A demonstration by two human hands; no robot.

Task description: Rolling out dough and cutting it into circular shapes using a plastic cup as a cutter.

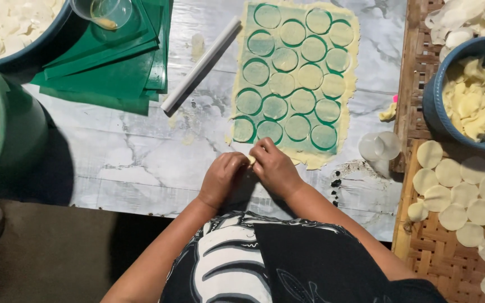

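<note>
I see the dough sheet [296, 78], pale yellow, cut into rounds (on green plastic), near the bench's front edge; left hand [222, 178] and right hand [273, 166] pinch its trim.

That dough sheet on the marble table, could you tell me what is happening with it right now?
A person's left hand and right hand meet at the near edge of the dough sheet, fingers pinching a bit of the trim. The sheet lies on a green mat, already cut into many circles. A white rolling pin rests beside it, and finished rounds lie on a woven tray to the right.
</note>
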